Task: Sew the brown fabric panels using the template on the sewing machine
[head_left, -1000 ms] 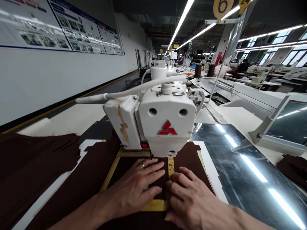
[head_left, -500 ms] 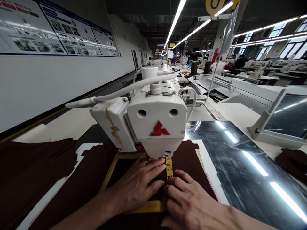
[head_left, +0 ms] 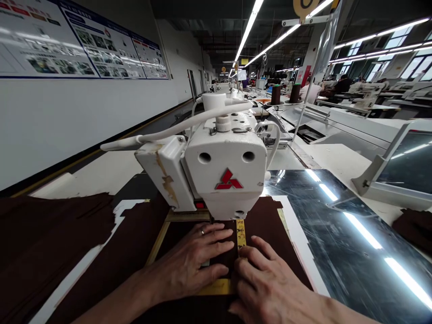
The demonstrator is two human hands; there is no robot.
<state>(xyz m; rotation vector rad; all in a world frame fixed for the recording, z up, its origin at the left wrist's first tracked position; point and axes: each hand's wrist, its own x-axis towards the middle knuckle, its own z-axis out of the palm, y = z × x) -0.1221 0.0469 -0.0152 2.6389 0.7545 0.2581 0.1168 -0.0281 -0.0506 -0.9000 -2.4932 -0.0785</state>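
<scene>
Dark brown fabric [head_left: 178, 236] lies under the head of a white sewing machine [head_left: 226, 166], inside a yellowish frame with a written-on strip [head_left: 240, 231]. My left hand [head_left: 192, 256], a ring on one finger, rests flat on the fabric with fingers stretched just below the machine head. A small light-coloured piece shows beneath its palm. Beside the strip's near end, my right hand [head_left: 263, 274] has most of its fingers curled down at the frame, the index finger straighter. What its fingertips hold, if anything, is hidden. The needle area is mostly hidden.
More brown fabric [head_left: 54, 234] lies at the left, next to a white sheet edge [head_left: 77, 265]. To the right are a shiny dark plate [head_left: 324, 225] and a tilted screen [head_left: 405, 166]. Thread cones [head_left: 276, 94] stand behind. Other people sit farther back.
The view has shifted slightly. My left hand has drawn a little toward me, its fingers more spread, uncovering the light piece. My right hand stays at the frame, nearly unchanged.
</scene>
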